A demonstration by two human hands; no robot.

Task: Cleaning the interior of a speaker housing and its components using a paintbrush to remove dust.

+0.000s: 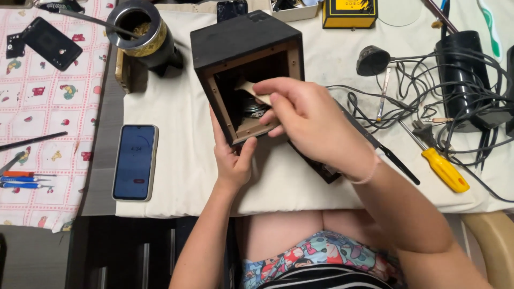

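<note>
Smartphone [135, 161]: lit blue screen, flat on white cloth [176, 123], left of centre. Left hand [231, 160]: near the box's open front, fingers clasped on its lower left edge. Black box [251, 40]: centre, far side; matte black outside, bare wood frame, round metal speaker part inside. Right hand [308, 120]: at the opening, fingers pinched on a tan flat piece [256, 92]. Yellow-handled screwdriver [443, 169]: right, beside tangled black cables [428, 85].
</note>
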